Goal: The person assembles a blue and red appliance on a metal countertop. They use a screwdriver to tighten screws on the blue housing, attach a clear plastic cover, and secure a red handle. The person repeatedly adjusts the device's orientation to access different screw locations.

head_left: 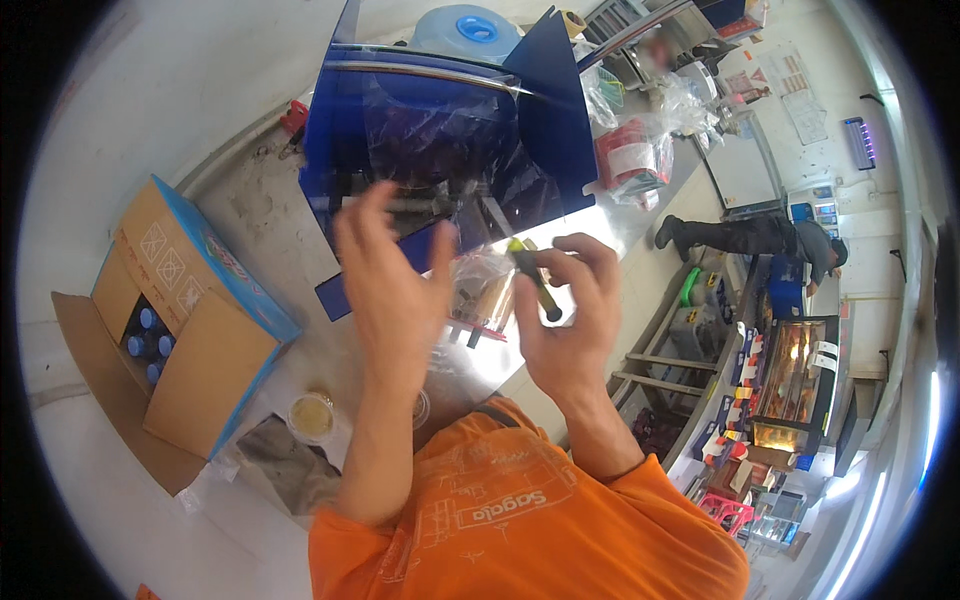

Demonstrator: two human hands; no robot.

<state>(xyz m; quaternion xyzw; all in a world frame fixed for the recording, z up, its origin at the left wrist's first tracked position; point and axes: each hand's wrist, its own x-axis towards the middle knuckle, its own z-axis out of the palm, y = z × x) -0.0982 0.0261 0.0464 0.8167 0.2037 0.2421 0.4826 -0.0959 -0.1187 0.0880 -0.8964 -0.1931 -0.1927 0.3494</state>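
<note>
My right hand (572, 325) grips a hand tool (541, 290) with a black and yellow-green handle. Its slim silver end points up and left, toward a dark blue panelled case (555, 130); whether that end is a blade or a shaft I cannot tell. Slightly blurred, my left hand (390, 275) is raised in front of the case, fingers apart and nothing in them. Clear plastic film (440, 130) hangs inside the case, below a metal bar (430, 69). Behind the tool, a clear plastic bag (478, 268) lies on the shiny metal worktop (345, 372).
At left stands an open cardboard box (215, 400) of blue-capped bottles. A round clear tub (311, 416) and a dark cloth (283, 462) lie nearer me. A blue-lidded water jug (466, 32) is behind the case, bagged red goods (635, 160) beside it. Another person (745, 237) stands farther right.
</note>
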